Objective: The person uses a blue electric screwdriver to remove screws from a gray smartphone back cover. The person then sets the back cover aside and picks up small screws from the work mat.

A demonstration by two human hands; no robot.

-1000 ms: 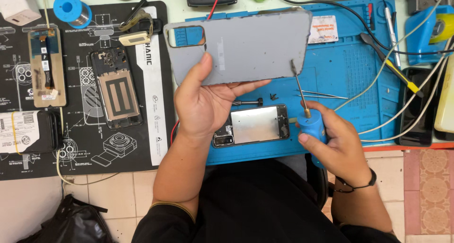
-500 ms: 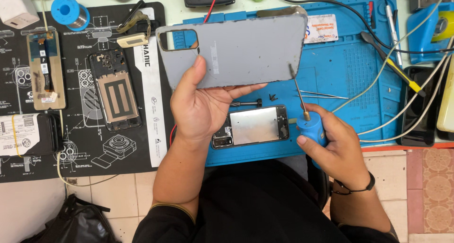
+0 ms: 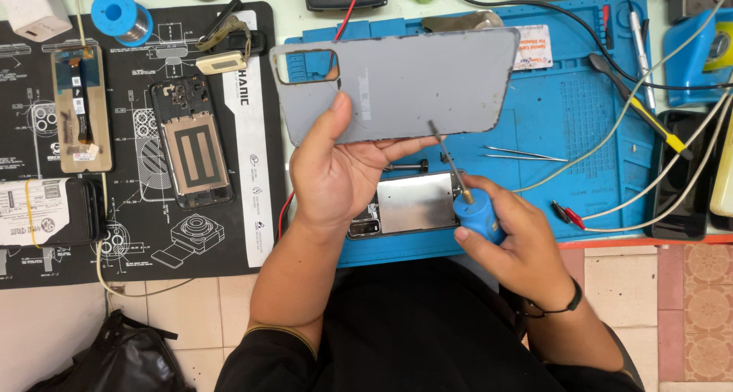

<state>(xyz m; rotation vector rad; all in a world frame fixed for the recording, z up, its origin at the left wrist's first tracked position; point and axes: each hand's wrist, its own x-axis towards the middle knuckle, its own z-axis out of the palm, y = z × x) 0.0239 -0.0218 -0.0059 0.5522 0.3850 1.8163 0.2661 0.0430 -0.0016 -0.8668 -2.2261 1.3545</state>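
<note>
The left hand holds a grey phone back cover up over the blue work mat, its thumb pressed on the inner face and the other fingers clamped behind the lower edge. The cover lies lengthwise, with its camera cut-out at the left end and dark glue traces along the right and lower edges.

The right hand is closed around the blue handle of a screwdriver. Its thin metal shaft slants up and to the left, and the tip meets the lower part of the cover, just beside the left hand's fingertips.

Under both hands, on the mat, lies an opened phone body with a silvery metal plate facing up. A pair of tweezers rests on the mat to the right of it, and red clip leads lie further right near white cables.

On the black mat to the left sits another opened phone showing a copper-coloured coil, with a phone screen part lying face down further left. A blue spool of solder wire stands at the top left. A yellow-handled tool lies slanted at the right side of the blue mat
</note>
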